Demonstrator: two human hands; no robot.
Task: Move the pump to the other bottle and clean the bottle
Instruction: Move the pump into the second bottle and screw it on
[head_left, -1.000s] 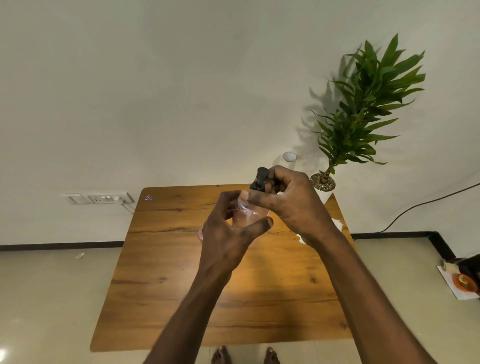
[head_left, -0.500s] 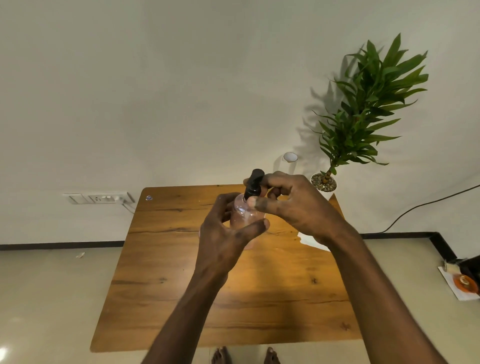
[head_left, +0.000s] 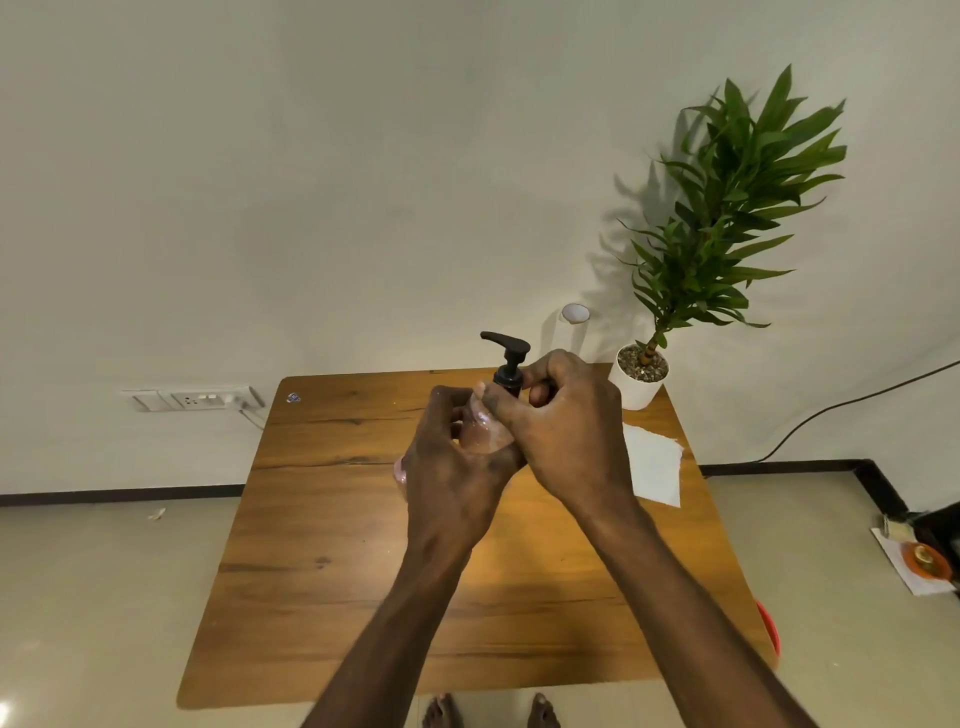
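A clear plastic bottle (head_left: 483, 434) is held above the middle of the wooden table (head_left: 332, 545). My left hand (head_left: 452, 467) grips its body from the left. A black pump (head_left: 508, 364) stands upright on the bottle's neck, its spout pointing left. My right hand (head_left: 566, 431) pinches the pump's collar between thumb and fingers. A second bottle (head_left: 400, 470) shows only as a pinkish edge behind my left hand. A white cloth (head_left: 655, 470) lies flat on the table's right side.
A potted green plant (head_left: 642, 375) stands at the table's far right corner. A white cylinder (head_left: 574, 325) stands against the wall behind the table. A wall socket with a plug (head_left: 192, 399) is at the left. My feet (head_left: 488, 712) are at the table's near edge.
The pump has turned so its spout now points left. Both hands and the bottle have stayed above the table's middle. More of the white cloth shows.
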